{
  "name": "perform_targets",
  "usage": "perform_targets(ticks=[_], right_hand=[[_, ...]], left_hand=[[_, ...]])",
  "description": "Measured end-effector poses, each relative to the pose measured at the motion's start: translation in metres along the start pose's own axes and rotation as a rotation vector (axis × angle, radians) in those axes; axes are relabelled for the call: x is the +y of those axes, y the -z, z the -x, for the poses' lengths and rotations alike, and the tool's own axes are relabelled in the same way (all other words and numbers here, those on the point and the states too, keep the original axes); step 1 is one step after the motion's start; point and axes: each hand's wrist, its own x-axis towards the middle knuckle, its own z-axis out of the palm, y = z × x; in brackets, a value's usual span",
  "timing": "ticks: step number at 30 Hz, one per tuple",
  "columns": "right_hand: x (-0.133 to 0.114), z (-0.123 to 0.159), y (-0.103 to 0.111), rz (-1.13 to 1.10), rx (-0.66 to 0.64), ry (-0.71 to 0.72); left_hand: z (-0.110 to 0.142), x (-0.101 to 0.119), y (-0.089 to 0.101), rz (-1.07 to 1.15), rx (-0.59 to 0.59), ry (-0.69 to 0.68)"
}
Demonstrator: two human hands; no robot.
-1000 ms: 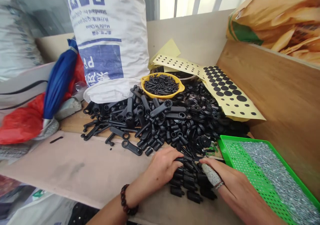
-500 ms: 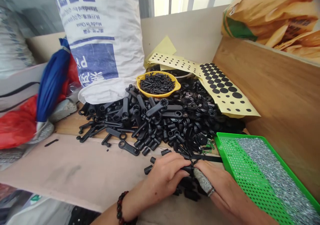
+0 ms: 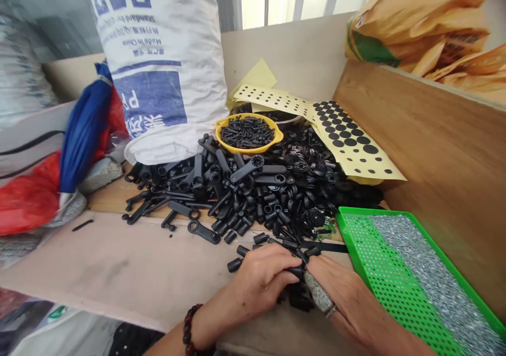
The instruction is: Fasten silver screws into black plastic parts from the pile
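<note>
My left hand (image 3: 263, 274), with a beaded bracelet at the wrist, is closed on a black plastic cylinder (image 3: 295, 272) between thumb and fingers. Against its right end presses my right hand (image 3: 336, 287), fingers bent, a grey wrap (image 3: 318, 292) on one digit. Whatever the right fingers grip is hidden behind them. Under and around both hands lie more black cylinders (image 3: 235, 265), partly covered by the hands. Just beyond them spreads a heap of black plastic parts (image 3: 245, 198), with crank-like handles (image 3: 203, 231) toward its left.
A yellow basket (image 3: 276, 133) of small black screw-like pieces sits behind the heap. At right lies a green perforated tray (image 3: 371, 271) holding small metal pieces. Yellow sticker sheets (image 3: 356, 166) with black dots, a white sack (image 3: 197, 55) and a blue umbrella (image 3: 81, 134) stand around.
My hands have come closer together. Several black cylinders have scattered to the left of my left hand since the first frame. The view has shifted slightly.
</note>
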Motion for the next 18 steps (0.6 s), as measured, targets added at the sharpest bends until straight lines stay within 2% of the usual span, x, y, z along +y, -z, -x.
perform_targets(ticks=[3,8,11,14,18], right_hand=[[0.002,0.003,-0.001,0.087,0.002,0.098],[-0.003,0.001,0.004,0.098,-0.033,0.137],[-0.006,0.002,0.003,0.024,-0.016,0.074],[-0.008,0.003,0.003,-0.047,-0.021,0.002],[-0.011,0.005,0.002,-0.046,0.006,-0.029]], left_hand=[[0.0,0.0,-0.001,0.12,-0.043,0.105],[0.003,-0.002,-0.004,0.201,-0.042,0.159],[0.006,-0.001,-0.006,0.103,-0.003,0.096],[0.009,0.001,-0.009,-0.009,0.019,-0.032],[0.012,0.001,-0.016,-0.091,0.057,-0.121]])
